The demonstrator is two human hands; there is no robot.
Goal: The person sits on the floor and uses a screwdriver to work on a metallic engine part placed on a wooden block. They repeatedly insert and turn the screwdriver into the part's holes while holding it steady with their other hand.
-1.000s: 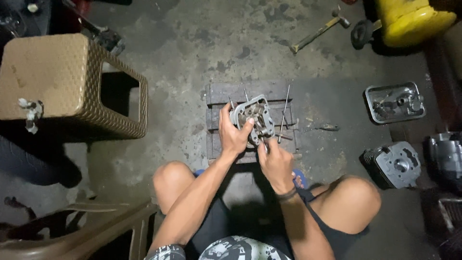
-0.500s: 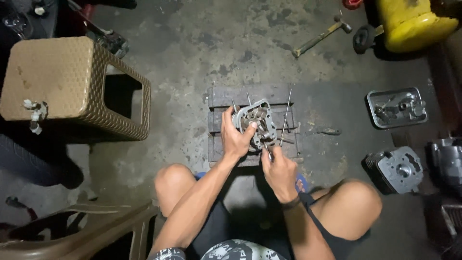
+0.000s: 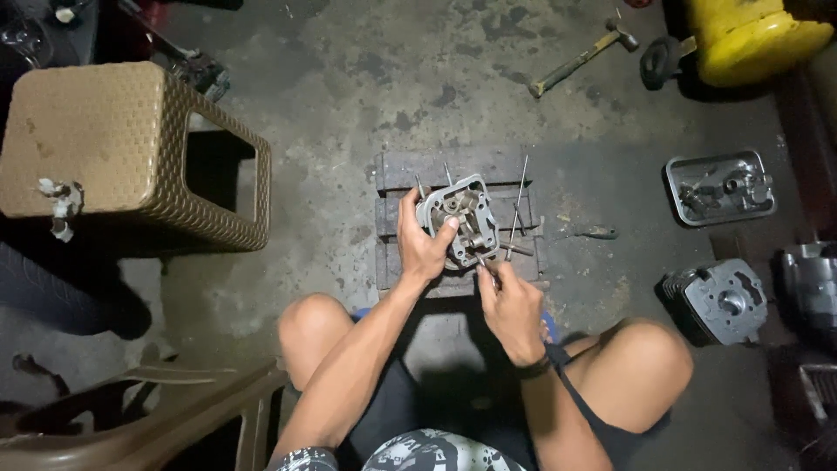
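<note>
We look down at a person sitting low on a stained concrete floor, knees apart. The left hand (image 3: 423,244) is wrapped around the side of a grey metal engine cylinder head (image 3: 458,218), holding it tilted up on a small wooden pallet (image 3: 436,167), which seems to keep it steady and off the grit. The right hand (image 3: 510,305) is closed in a pinch on a thin metal tool (image 3: 485,264) whose tip meets the head's lower edge. Two long thin rods (image 3: 520,205) stand beside the head, near to hand. Around the person we count one brown woven plastic stool (image 3: 113,148), one hammer (image 3: 582,58), one metal tray of small parts (image 3: 719,187), one finned engine cylinder (image 3: 717,301) and one yellow container (image 3: 754,35).
</note>
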